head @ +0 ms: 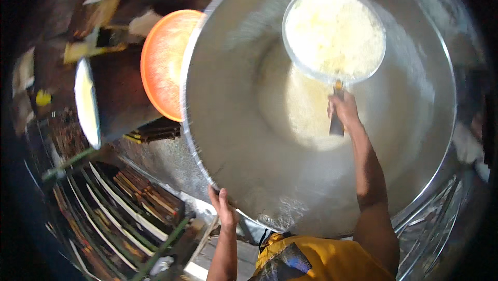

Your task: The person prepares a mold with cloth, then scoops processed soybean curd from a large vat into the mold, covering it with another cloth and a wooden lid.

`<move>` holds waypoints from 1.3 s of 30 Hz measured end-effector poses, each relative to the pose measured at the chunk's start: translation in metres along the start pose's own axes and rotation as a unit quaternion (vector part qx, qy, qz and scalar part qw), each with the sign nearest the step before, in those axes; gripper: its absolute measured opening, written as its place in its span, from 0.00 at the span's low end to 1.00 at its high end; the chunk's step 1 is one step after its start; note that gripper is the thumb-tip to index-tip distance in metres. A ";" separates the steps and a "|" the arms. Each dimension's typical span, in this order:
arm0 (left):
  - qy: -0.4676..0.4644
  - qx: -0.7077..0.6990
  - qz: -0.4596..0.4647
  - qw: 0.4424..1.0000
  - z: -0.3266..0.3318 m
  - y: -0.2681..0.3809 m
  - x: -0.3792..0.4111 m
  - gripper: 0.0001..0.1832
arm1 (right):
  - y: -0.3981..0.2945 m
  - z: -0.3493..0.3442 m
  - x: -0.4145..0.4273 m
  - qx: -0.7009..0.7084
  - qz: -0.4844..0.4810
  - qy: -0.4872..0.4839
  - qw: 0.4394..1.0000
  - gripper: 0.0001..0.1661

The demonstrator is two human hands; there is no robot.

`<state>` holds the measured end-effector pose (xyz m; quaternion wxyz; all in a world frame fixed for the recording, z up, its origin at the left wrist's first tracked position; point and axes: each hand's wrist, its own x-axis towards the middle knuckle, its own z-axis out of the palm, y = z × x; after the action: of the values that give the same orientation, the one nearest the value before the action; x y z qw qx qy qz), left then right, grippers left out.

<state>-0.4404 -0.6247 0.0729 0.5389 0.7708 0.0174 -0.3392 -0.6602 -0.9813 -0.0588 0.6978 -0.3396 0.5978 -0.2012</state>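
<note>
A very large, deep round metal vat (233,125) fills the middle of the view. Inside it, at the bottom, lies pale yellowish material (311,121). My right hand (343,108) grips the dark flat handle (336,123) of a round, rimmed pan or sieve (380,34), which I cannot tell apart. This vessel is held level over the vat's far part and is full of pale, crumbly-looking yellowish stuff (334,32). At the vat's near left edge, my left hand (223,207) holds the rim (194,150), thumb and fingers against it.
An orange basin (165,67) stands against the vat's left side. Further left is a white, narrow-looking object (87,104), blurred. A slatted bamboo or wood rack (120,218) lies at lower left, and thin rods or slats (432,218) show at lower right.
</note>
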 end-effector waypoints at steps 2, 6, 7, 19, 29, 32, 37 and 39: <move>-0.009 -0.031 -0.005 0.999 -0.020 -0.006 -0.020 0.33 | -0.021 0.035 -0.056 -0.067 -0.012 -0.048 0.996 0.05; -0.003 -0.060 0.085 0.995 -0.085 -0.021 -0.079 0.34 | -0.024 0.104 -0.164 -0.178 -0.040 -0.176 0.967 0.05; 0.028 -0.038 0.119 0.992 -0.110 -0.027 -0.096 0.34 | -0.026 0.121 -0.194 -0.216 -0.053 -0.215 0.951 0.06; 0.760 -0.057 -0.005 0.648 -0.447 -0.276 -0.433 0.24 | 0.155 0.333 -0.566 -0.560 0.152 -0.566 0.586 0.07; 0.760 -0.428 -0.175 0.457 -0.442 -0.504 -0.590 0.29 | 0.418 0.415 -0.805 -0.677 0.283 -0.628 0.259 0.10; 0.577 -0.645 -0.013 0.500 -0.440 -0.474 -0.585 0.29 | 0.461 0.429 -0.817 -0.707 0.272 -0.607 0.239 0.09; 0.593 -0.596 0.022 0.541 -0.447 -0.465 -0.586 0.27 | 0.479 0.450 -0.870 -0.747 0.213 -0.564 0.280 0.04; 0.595 -0.580 0.045 0.554 -0.449 -0.460 -0.586 0.28 | 0.478 0.462 -0.879 -0.749 0.174 -0.574 0.280 0.04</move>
<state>-0.8451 0.1445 0.0981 0.7508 0.3169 0.4926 0.3054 -0.4510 0.0599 0.2382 0.3195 -0.6294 -0.0232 0.7080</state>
